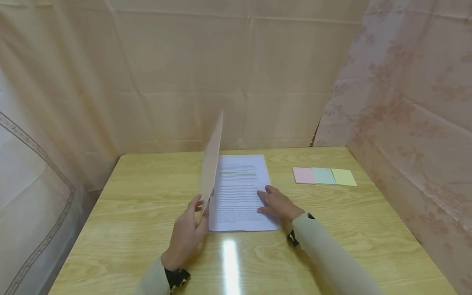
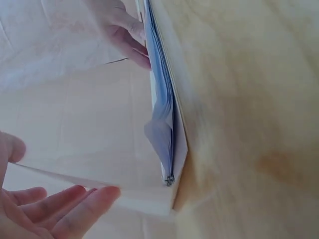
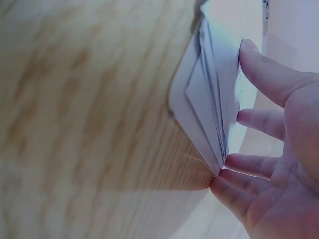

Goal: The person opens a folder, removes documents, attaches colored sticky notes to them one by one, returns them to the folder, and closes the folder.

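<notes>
A folder of printed sheets lies open on the table, its pale cover (image 1: 212,164) raised nearly upright on the left. My left hand (image 1: 187,227) holds the lower edge of that cover, thumb on one side and fingers on the other. The top page (image 1: 237,196) carries dense text with a green highlighted line. Along the right edge of the papers, my right hand (image 1: 279,203) touches the stack with fingers spread. In the left wrist view the stacked sheets (image 2: 162,89) bulge near a small metal fastener (image 2: 169,179) at the spine.
Pink (image 1: 304,175), green (image 1: 323,175) and yellow (image 1: 343,177) sticky-note pads lie in a row at the right back of the wooden table (image 1: 147,180). Beige curtains (image 1: 177,73) hang behind, with patterned cloth (image 1: 416,102) on the right. A light reflection shows at the front.
</notes>
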Demonstrator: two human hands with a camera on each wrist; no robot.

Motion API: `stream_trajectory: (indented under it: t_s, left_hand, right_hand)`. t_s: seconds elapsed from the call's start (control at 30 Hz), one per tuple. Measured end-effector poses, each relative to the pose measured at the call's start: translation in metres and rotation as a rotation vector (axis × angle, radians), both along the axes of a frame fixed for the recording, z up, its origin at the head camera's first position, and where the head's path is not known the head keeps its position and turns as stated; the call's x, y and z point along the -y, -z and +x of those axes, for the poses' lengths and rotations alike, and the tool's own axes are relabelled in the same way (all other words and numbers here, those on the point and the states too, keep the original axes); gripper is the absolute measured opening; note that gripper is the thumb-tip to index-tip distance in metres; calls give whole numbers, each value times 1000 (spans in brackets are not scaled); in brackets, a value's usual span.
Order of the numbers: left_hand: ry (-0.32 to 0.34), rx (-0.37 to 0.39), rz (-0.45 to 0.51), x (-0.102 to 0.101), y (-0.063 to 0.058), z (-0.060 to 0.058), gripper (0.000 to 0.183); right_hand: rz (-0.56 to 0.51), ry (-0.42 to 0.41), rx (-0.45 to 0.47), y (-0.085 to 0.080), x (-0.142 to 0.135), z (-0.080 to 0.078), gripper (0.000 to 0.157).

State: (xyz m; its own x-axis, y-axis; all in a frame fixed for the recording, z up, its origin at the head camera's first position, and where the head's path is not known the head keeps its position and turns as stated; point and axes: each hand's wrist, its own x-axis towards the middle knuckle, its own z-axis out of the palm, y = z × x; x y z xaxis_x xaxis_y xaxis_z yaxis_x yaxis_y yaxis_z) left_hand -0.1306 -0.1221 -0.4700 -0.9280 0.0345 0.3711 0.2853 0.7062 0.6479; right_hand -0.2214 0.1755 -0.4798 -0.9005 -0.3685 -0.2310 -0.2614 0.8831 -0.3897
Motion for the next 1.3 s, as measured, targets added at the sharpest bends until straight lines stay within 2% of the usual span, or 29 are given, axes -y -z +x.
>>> stream_trajectory:
  t_s: [0.17,0.27,0.37,0.53,0.63,0.73,0.9,1.17,1.3]
  left_hand:
    - [-18,31,93,7,-3,2,49]
    - [-35,0,155,12,-8,1,44]
    - [-76,-68,196,18,-13,-2,35]
    - [-182,-229,216,31,-20,-8,22]
    - [-235,-320,221,41,-24,-11,19]
    - [-285,-375,246,51,-28,-13,17]
    - [-378,-384,342,66,-35,-11,25]
    - [-570,-292,493,90,-42,-5,39]
    - [-626,-273,518,98,-43,-2,43]
  right_hand:
    - [1,-7,-10,1,0,-1,70]
    - [-5,-7,-4,2,0,0,70]
    - [-10,3,8,2,1,1,69]
    - [-12,9,10,3,0,2,69]
    - [-14,9,14,2,0,2,69]
    - [-12,8,13,2,0,2,69]
    - [-16,23,31,0,-1,3,70]
    - [-4,28,40,0,-1,2,71]
    - [2,16,27,0,-2,2,71]
